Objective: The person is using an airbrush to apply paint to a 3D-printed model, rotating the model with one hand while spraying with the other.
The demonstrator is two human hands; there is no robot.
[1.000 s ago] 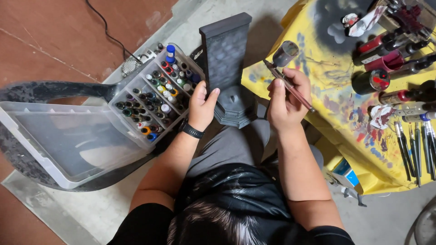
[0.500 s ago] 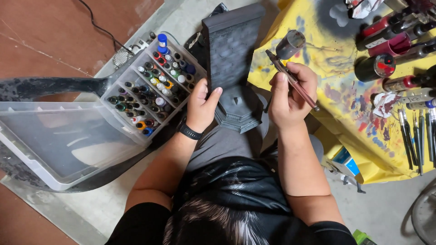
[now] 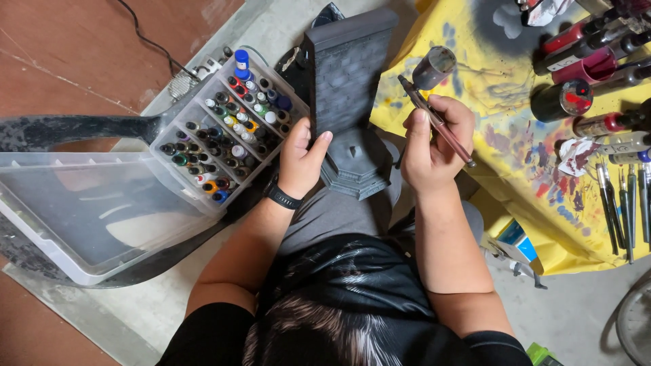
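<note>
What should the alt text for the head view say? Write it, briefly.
A seated person's left hand steadies a dark grey brick-textured tower model on their lap, while the right hand holds a slim metal airbrush. An open clear plastic case of small paint bottles sits at left.

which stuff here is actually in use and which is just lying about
In use:
- grey brick model, steadied by the left hand
- airbrush, held in the right hand

Lying about:
- case of small paint bottles
- brushes on the yellow cloth
- spray cans

Head camera looks straight down (close) over lap and floor.
</note>
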